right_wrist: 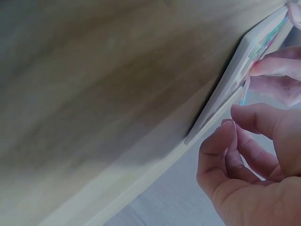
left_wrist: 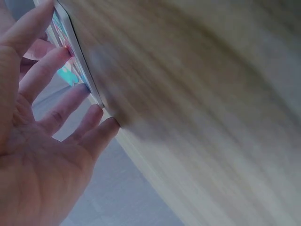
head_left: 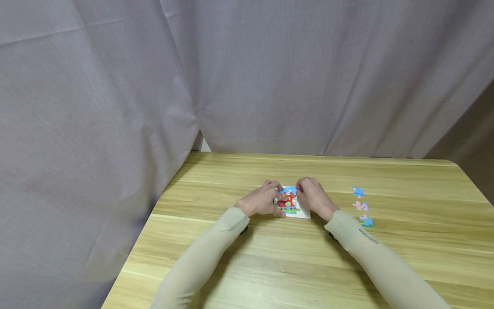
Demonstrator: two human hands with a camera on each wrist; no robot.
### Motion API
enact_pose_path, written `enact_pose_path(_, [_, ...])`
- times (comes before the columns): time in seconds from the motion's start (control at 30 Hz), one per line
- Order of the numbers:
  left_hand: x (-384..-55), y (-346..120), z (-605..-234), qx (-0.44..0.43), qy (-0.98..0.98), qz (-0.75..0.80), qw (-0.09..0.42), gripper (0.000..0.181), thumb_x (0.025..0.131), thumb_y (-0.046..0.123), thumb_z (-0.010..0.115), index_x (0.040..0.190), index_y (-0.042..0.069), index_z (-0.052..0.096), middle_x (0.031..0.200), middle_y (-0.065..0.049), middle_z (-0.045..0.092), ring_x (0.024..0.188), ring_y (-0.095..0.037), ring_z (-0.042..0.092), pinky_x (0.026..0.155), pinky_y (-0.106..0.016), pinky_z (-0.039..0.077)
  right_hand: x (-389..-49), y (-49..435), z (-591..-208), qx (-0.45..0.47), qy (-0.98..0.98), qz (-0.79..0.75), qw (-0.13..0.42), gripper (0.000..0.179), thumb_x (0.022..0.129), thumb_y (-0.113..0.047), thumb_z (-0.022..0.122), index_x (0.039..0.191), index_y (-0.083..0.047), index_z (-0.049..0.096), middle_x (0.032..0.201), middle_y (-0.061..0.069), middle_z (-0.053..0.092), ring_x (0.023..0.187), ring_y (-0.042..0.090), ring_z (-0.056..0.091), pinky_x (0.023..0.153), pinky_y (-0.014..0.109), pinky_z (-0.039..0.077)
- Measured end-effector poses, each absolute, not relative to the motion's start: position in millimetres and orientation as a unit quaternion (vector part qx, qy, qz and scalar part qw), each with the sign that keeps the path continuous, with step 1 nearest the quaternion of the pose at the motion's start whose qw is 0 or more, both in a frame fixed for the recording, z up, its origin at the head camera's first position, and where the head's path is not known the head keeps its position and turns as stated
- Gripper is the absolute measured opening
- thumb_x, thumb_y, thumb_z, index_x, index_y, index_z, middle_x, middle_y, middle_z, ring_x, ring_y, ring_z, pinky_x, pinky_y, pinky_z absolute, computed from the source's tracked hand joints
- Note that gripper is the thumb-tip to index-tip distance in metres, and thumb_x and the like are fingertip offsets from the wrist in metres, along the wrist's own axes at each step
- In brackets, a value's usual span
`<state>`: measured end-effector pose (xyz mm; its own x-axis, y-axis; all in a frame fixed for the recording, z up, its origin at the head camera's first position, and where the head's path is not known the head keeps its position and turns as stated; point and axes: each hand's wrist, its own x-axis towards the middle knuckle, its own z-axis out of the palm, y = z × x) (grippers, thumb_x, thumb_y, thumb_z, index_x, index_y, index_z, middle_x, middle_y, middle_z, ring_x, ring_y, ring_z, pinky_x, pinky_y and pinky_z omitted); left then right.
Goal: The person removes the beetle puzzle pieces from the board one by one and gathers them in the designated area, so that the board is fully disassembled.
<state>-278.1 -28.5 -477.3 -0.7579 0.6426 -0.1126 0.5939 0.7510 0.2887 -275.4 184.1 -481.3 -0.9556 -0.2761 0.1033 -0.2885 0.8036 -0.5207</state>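
Observation:
A partly assembled jigsaw puzzle [head_left: 287,201], blue, red and green, lies on a thin white board [head_left: 304,213]. My left hand [head_left: 263,200] spreads its fingers over its left side; in the left wrist view the fingertips [left_wrist: 66,52] rest on the picture and along the board's edge. At the upper right of the puzzle is my right hand [head_left: 314,198]. Its thumb and fingers [right_wrist: 214,155] are curled close together in the right wrist view, with no piece visible between them. A teal puzzle piece [left_wrist: 68,76] sticks up slightly from the board in the left wrist view.
Right of the board, three loose puzzle pieces lie in a column on the wooden table [head_left: 247,262]: a blue one [head_left: 358,191], a pink and blue one [head_left: 360,206] and a blue-green one [head_left: 366,221]. A grey curtain [head_left: 266,77] hangs behind and at the left.

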Motion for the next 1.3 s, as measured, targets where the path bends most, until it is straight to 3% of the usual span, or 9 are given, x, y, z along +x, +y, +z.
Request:
enact_pose_path(0.3, [-277,-26,-481,0.332,0.93,0.123,0.101,0.062,0.091,0.047,0.089,0.147,0.026,0.071,0.158,0.001,0.056,0.15,-0.022,0.047,0.121,-0.037,0.052,-272,194,-481,0.131,-0.946,0.298,0.011,0.014,0.098,0.004,0.067,0.108,0.01,0.076,0.101,0.023,0.077,0.087,0.03,0.071,0.08,0.046,0.062])
enact_pose_path(0.7, [-280,-27,-480,0.319,0.937,0.103,0.096,0.083,0.088,0.051,0.091,0.154,0.01,0.062,0.161,0.0,0.055,0.151,-0.021,0.047,0.123,-0.034,0.05,-269,223,-478,0.135,-0.946,0.293,0.027,0.009,0.098,0.003,0.07,0.104,0.007,0.076,0.096,0.02,0.076,0.085,0.027,0.069,0.08,0.045,0.06])
enact_pose_path(1.3, [-280,-25,-478,0.299,0.942,0.104,0.111,0.088,0.088,0.052,0.09,0.157,0.009,0.057,0.169,0.0,0.047,0.155,-0.019,0.043,0.124,-0.034,0.049,-267,283,-479,0.107,-0.957,0.268,0.033,0.008,0.099,0.001,0.07,0.101,0.007,0.075,0.091,0.02,0.075,0.079,0.025,0.063,0.073,0.036,0.052])
